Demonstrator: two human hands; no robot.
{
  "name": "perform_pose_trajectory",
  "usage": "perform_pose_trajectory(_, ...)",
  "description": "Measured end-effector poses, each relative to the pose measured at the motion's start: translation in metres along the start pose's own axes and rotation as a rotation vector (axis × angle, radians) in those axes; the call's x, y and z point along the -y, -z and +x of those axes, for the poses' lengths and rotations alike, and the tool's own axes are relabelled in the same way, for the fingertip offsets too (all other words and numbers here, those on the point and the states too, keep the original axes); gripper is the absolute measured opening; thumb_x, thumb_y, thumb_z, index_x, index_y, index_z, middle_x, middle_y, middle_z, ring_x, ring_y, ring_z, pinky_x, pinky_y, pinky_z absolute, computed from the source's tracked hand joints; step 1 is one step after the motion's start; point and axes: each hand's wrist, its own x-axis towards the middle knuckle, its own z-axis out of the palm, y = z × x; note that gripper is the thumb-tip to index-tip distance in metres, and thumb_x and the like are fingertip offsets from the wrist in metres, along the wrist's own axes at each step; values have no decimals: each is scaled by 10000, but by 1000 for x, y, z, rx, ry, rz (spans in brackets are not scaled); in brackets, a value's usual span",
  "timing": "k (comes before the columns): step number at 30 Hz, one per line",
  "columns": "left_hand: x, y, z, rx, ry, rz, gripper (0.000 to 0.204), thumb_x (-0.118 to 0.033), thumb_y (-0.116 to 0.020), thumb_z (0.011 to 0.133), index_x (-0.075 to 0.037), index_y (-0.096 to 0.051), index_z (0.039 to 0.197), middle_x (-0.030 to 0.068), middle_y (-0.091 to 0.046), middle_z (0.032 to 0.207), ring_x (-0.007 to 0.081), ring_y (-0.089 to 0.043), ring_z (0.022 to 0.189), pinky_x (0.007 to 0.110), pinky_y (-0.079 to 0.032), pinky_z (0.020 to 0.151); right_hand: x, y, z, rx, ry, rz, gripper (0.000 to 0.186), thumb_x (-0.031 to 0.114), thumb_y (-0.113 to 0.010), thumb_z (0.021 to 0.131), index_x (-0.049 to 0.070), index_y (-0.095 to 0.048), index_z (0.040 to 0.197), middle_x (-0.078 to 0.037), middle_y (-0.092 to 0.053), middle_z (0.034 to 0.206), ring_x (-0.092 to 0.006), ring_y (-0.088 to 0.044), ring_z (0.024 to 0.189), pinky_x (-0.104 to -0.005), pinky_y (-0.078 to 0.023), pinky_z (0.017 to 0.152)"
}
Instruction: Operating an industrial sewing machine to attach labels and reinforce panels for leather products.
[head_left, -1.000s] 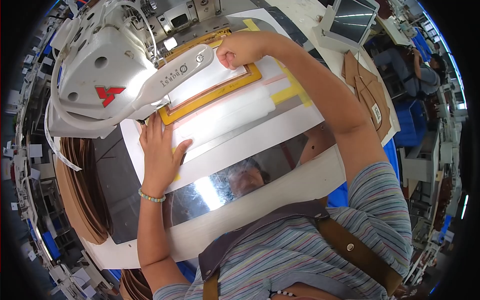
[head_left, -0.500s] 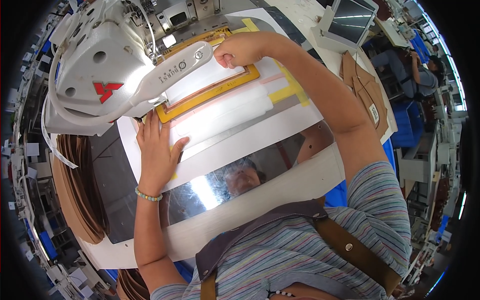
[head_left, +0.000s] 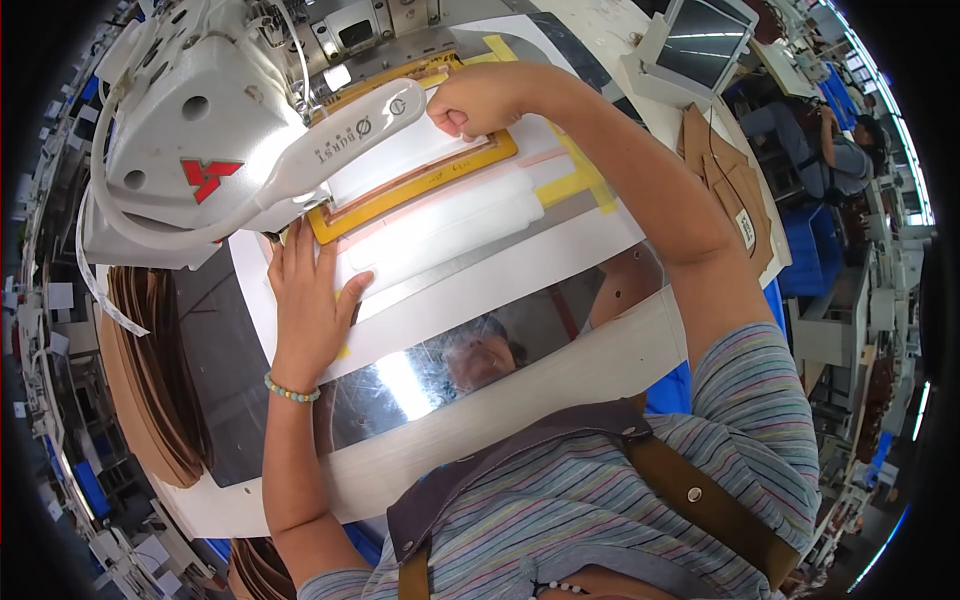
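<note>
My left hand [head_left: 308,305] lies palm down with its fingers apart on a white sheet [head_left: 530,285]. Its fingertips reach the lower left corner of a yellow rectangular frame [head_left: 425,187]. White material [head_left: 370,172] shows inside the frame. Curled closed, my right hand [head_left: 490,100] rests over the frame's upper right part; whatever its fingers may hold is hidden. A white lamp arm [head_left: 355,125] extends over the frame from a white sewing machine head [head_left: 170,130]. The machine's needle area is partly hidden behind the lamp.
Stacked brown pieces [head_left: 150,380] stand at the left edge of the table. More brown pieces [head_left: 735,195] lie at the right, below a screen [head_left: 700,42]. A shiny metal plate [head_left: 450,385] lies nearest me. Yellow tape [head_left: 572,180] crosses the sheet's right side. Another person [head_left: 830,150] sits far right.
The whole view has shifted slightly. Both hands keep their places against the yellow frame, the left one flat and the right one curled.
</note>
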Motion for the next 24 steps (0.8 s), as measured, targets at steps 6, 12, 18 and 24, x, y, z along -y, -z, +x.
perform_pose_trajectory(6, 1, 0, 0, 34, 23, -27, 700, -438, -586, 1044, 11, -457, 1566, 256, -334, 1677, 421, -235, 1590, 597, -123, 1283, 10, 3, -4, 1, -25, -59, 89, -5, -719, 784, 78, -701, 812, -63, -692, 822, -218, -657, 791, -391, -492, 688)
perform_pose_trajectory(12, 0, -1, 0, 8, 16, -22, 725, -459, -580, 1045, 5, -437, 1583, 252, -333, 1678, 424, -235, 1589, 593, -128, 1286, 12, -8, -8, 48, -50, -262, 120, -8, -680, 823, 76, -753, 867, -94, -671, 1208, -223, -622, 1110, -382, -545, 877)
perform_pose_trajectory(18, 0, -2, 0, 13, 35, -2, 721, -469, -568, 1052, 0, -439, 1585, 250, -336, 1676, 420, -230, 1593, 585, -123, 1292, 4, -13, -10, -308, -35, -382, 181, 110, -608, 925, 69, -776, 873, -110, -690, 1106, -249, -620, 1190, -414, -554, 963)
perform_pose_trajectory(24, -1, -2, 2, -41, 20, -14, 728, -524, -607, 1029, 26, -541, 1501, 273, -404, 1630, 419, -283, 1570, 544, -164, 1280, 17, -13, -11, -226, -6, -192, 199, 70, -582, 890, 67, -767, 816, -138, -742, 952, -314, -690, 959, -469, -555, 908)
